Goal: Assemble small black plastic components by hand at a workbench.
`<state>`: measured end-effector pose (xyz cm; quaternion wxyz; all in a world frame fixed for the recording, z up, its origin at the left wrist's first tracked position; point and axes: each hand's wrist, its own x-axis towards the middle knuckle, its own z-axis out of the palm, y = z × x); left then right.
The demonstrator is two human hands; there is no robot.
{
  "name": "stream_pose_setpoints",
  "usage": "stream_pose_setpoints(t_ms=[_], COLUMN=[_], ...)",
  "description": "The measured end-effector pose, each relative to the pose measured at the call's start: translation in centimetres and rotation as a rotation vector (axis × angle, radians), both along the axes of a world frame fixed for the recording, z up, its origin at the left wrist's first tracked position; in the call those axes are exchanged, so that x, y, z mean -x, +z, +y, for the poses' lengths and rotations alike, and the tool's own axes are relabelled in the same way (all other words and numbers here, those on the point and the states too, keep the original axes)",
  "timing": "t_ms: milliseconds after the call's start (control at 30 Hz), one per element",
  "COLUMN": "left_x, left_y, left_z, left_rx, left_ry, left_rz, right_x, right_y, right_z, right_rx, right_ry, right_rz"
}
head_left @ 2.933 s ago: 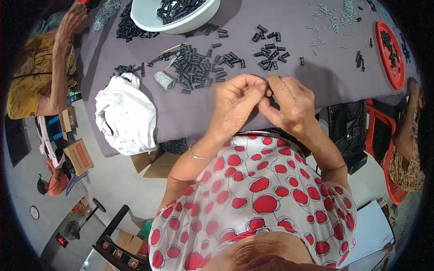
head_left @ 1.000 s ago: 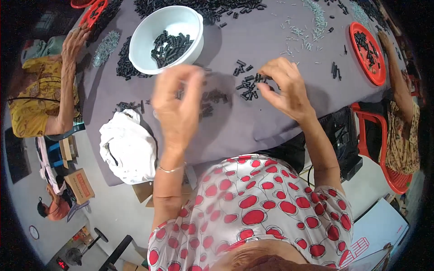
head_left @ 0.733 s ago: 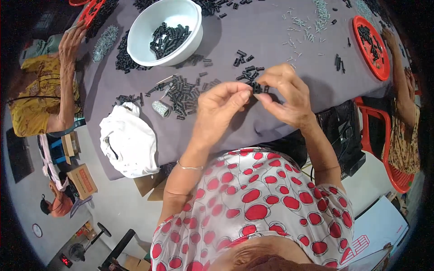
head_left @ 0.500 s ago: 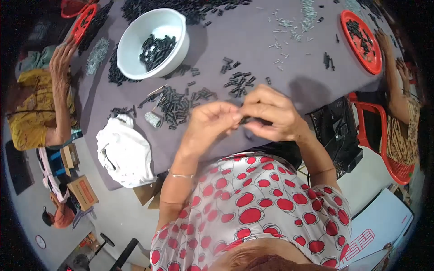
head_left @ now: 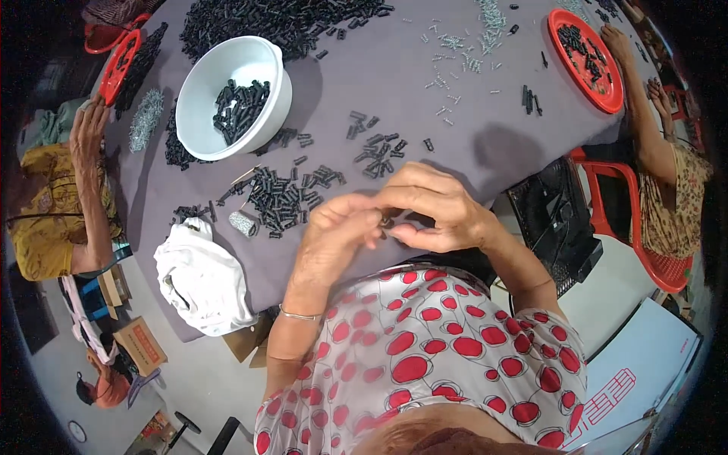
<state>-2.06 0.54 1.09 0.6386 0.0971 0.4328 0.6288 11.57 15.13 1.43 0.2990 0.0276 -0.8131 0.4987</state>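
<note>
My left hand (head_left: 337, 227) and my right hand (head_left: 440, 212) meet in front of my body at the near table edge. The fingertips of both are pinched together round a small black part (head_left: 387, 222), mostly hidden by the fingers. A loose heap of short black plastic pieces (head_left: 277, 199) lies just beyond my left hand. Past my right hand is a smaller cluster of the same pieces (head_left: 377, 155). Beside the heap rests a small silvery-grey cylinder (head_left: 243, 223), with a thin stick near it.
A white bowl (head_left: 284, 91) holds more black pieces, and a large pile (head_left: 280, 26) spreads behind it. Small metal screws or springs (head_left: 455, 45) lie scattered at the far right. A white cloth (head_left: 201, 280) sits left. People's arms reach toward red trays (head_left: 616, 98) at both sides.
The view has shifted, so the table and bowl appear farther left and the nearby things lower. My hands stay joined at the fingertips, with the right fingers turned slightly more over the left.
</note>
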Motion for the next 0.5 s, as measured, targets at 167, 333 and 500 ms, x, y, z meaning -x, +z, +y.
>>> stream_pose_setpoints(t_ms=[167,333,500], left_x=[-0.61,-0.31,0.19], left_y=[0.07,0.58,0.68], left_z=[-0.19,-0.14,-0.03], left_rx=[-0.003,0.033,0.08], left_ry=[0.053,-0.045,-0.162], left_rz=[-0.061,0.011,0.156], right_x=[-0.06,-0.36,-0.7], right_y=[-0.34,-0.71,-0.76], right_z=[-0.23,-0.21,0.18], right_rx=[-0.134,-0.057,0.05], right_ry=[-0.077,-0.035,0.02], right_rz=[0.084,0.04,-0.002])
